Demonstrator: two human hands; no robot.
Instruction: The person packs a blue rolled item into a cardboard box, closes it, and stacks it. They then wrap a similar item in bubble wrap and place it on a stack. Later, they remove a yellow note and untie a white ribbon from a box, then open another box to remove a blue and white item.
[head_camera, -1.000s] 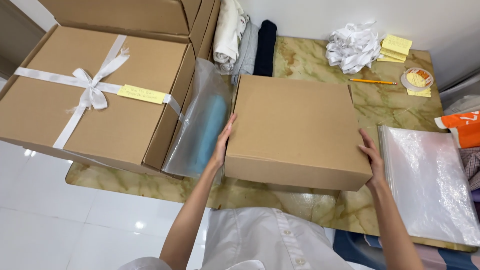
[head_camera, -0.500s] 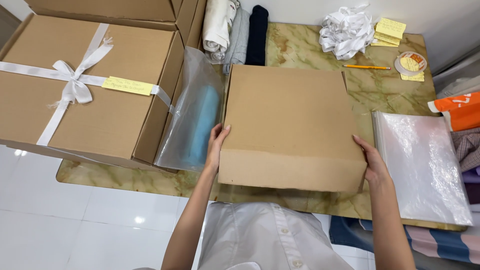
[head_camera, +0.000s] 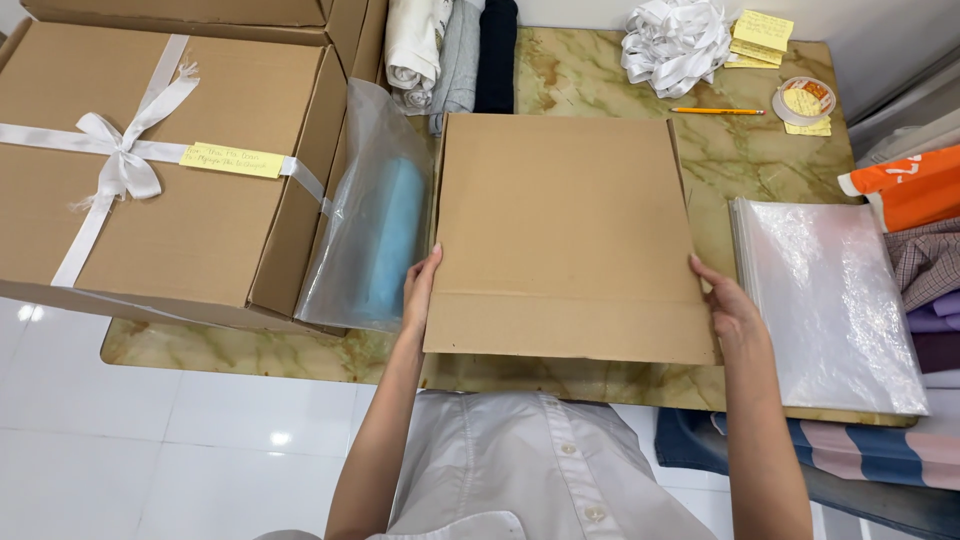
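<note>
A plain brown cardboard box (head_camera: 565, 225) sits closed in the middle of the marbled table (head_camera: 760, 160). My left hand (head_camera: 420, 290) presses flat against its left side near the front corner. My right hand (head_camera: 728, 305) grips its right side near the front corner. Both hands hold the box between them. Just left of the box leans a clear plastic bag with a blue item inside (head_camera: 378, 225).
A larger cardboard box tied with a white ribbon and a yellow note (head_camera: 160, 165) fills the left. Folded clothes (head_camera: 450, 45) lie at the back. White ribbon pile (head_camera: 675, 40), yellow notes (head_camera: 760, 35), a pencil (head_camera: 715, 111), tape roll (head_camera: 803, 100), stacked clear bags (head_camera: 830, 300) and more fabrics (head_camera: 925, 250) are to the right.
The box has been pulled a little closer to the table's front edge and my view has tipped more directly over it. Both hands stay on its sides.
</note>
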